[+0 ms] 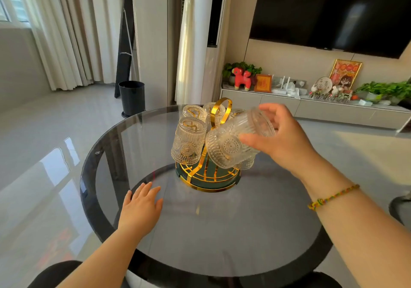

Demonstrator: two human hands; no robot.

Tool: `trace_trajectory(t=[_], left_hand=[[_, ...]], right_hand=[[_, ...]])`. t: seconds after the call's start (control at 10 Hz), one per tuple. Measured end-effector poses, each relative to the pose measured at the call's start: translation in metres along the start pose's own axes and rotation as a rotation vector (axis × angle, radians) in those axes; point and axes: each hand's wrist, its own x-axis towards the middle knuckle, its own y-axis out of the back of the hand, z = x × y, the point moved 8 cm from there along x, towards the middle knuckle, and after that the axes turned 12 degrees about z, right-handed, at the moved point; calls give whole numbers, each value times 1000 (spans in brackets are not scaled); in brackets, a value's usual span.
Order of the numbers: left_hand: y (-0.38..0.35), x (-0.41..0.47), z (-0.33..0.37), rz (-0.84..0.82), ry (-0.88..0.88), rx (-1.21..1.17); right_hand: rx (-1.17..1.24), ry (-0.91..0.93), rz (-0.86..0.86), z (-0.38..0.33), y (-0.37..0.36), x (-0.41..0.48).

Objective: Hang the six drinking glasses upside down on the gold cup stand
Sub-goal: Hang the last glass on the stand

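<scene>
We see the right hand (281, 139) gripping a ribbed drinking glass (239, 139), tilted with its mouth toward the camera, held just in front of the gold cup stand (209, 174) near the round glass table's (222, 243) far side. The left hand (140, 209) lies flat on the tabletop, fingers spread, holding nothing, apart from the stand's base. On the stand we count hung upside-down glasses: one front-left (189, 140), two behind it (194, 112) (213, 109), and parts of others mostly hidden behind the held glass.
</scene>
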Motion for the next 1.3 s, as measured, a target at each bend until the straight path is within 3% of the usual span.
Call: trace_trajectory(t=[0.2,0.5,1.0,1.3], left_hand=[[-1,0,0,19,-8,6],[-1,1,0,18,-12,5],[0,2,0,14,-13,1],[1,1,0,21,-11,11]], right_hand=[[-112,98,-43,-26,-10,34],[-310,77,-149,-6,-55,51],[-430,27,-297,32,-104,31],[-391,7,-272,37,-107,28]])
